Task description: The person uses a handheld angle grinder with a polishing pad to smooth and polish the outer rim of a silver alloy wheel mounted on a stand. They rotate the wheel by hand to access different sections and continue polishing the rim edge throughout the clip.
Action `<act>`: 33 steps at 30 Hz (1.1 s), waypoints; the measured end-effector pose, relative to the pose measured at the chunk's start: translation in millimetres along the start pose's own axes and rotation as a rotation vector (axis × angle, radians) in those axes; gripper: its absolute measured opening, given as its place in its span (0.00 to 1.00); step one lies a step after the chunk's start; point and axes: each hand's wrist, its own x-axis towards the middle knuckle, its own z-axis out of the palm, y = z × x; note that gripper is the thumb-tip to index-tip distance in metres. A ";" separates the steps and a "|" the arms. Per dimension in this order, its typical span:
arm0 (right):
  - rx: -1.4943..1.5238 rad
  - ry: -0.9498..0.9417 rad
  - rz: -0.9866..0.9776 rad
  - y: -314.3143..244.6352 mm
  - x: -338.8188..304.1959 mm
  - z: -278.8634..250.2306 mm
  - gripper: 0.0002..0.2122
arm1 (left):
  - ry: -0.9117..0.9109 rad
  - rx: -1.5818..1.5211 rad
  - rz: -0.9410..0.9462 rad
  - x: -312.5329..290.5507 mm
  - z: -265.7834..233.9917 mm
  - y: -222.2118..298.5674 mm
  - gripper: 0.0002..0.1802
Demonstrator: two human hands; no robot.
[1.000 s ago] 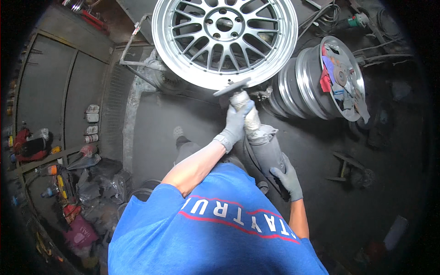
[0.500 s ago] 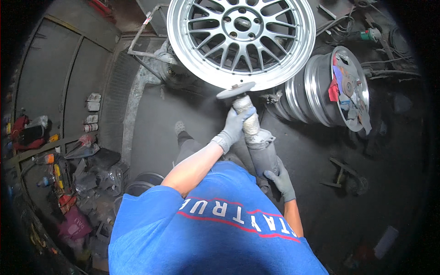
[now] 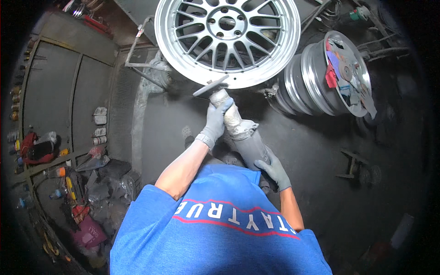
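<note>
My left hand (image 3: 216,120), in a grey glove, is closed around the pale wrapped neck of an angle grinder (image 3: 248,145). Further back, my gloved right hand (image 3: 275,168) grips the grey body of the same tool. The grinder's flat disc (image 3: 211,85) is tilted and overlaps the lower lip of a silver multi-spoke alloy wheel (image 3: 256,77). Whether disc and rim touch, I cannot tell. The wheel stands face toward me, its bolt holes around an open centre.
At the right, stacked silver rims (image 3: 316,78) lie on their side, carrying sanding discs and coloured scraps (image 3: 344,73). A metal stand (image 3: 352,164) is on the dark floor. Left are a metal frame (image 3: 134,50), white containers (image 3: 100,120) and bags (image 3: 89,231). Cables run at the upper right.
The grinder and both hands have shifted left in view, and its disc is tilted more steeply. The wheel and surroundings have shifted too, as my view moved. Both hands keep their hold.
</note>
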 end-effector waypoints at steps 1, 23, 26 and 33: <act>-0.028 0.025 0.006 7.0 -11.4 -7.0 0.42 | -0.029 0.000 -0.032 -2.1 9.5 -9.4 0.17; 0.017 0.048 0.081 3.5 -40.5 -44.9 0.43 | -0.016 -0.078 -0.047 -15.9 43.5 -38.8 0.18; 0.037 0.046 0.060 -0.7 -39.1 -50.2 0.43 | -0.032 -0.096 -0.061 -2.3 41.5 -48.7 0.24; 0.116 0.130 0.021 19.5 -62.1 -63.7 0.40 | -0.077 0.024 -0.031 3.6 80.9 -81.7 0.20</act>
